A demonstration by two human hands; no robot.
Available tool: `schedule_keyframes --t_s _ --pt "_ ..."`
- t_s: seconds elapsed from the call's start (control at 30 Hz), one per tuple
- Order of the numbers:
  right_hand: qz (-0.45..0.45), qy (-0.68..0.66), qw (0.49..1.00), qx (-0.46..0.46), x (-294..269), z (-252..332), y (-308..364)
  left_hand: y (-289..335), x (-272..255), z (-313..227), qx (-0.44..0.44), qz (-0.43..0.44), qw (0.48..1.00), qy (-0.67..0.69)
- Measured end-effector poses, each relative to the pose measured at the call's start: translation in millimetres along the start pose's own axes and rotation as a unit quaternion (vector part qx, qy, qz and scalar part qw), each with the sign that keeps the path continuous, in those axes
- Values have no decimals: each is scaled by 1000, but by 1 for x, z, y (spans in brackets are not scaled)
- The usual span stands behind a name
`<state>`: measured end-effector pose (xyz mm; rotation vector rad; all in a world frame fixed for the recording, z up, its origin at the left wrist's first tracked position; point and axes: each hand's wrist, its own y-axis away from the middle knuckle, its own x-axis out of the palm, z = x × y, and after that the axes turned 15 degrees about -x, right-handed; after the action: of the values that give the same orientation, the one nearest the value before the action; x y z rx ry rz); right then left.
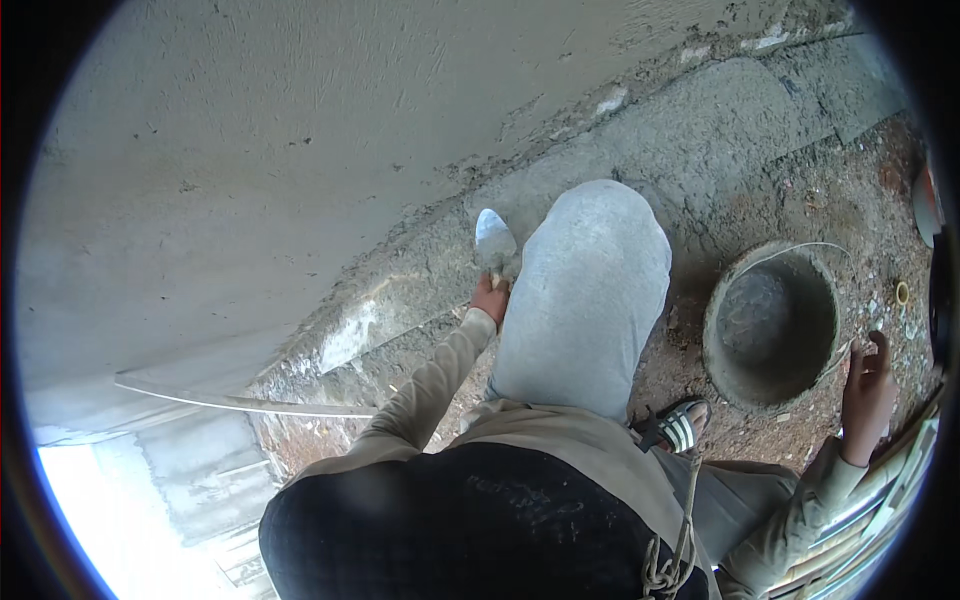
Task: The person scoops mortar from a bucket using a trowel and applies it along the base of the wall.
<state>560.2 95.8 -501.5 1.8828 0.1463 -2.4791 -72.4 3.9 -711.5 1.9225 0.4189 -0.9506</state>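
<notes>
My left hand (pixel 489 299) is closed round the handle of a pointed trowel (pixel 494 238), just left of my bent knee. The trowel's bright metal blade points away from me, over the rough mortar strip at the foot of the wall. On the right, my right hand (pixel 868 398) is raised beside a round, mortar-crusted bucket (pixel 722 345). Its fingers are apart and loosely bent, and I see nothing in them. Grey material lies in the bottom of the bucket, and a thin wire handle (pixel 800 246) arches over its far rim.
A grey plastered wall (pixel 270 150) fills the far left. A long thin strip (pixel 240 402) juts out at left. Reddish, stony ground surrounds my sandalled foot (pixel 685 425). Another container (pixel 926 207) stands at the right edge, near a small yellow ring (pixel 902 293). Poles (pixel 850 545) lie lower right.
</notes>
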Motion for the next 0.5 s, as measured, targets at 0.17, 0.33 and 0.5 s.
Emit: schedule_keyframes --t_s 0.17,0.33,0.5 --pt "-13 -65 995 -75 19 39 -43 -2 -33 13 -122 -66 981 134" --pt "50 -53 995 -70 23 43 -49 13 -46 -51 -188 -29 941 279" --pt "-17 -48 998 -44 19 34 -51 -33 -43 -49 -195 53 927 315"
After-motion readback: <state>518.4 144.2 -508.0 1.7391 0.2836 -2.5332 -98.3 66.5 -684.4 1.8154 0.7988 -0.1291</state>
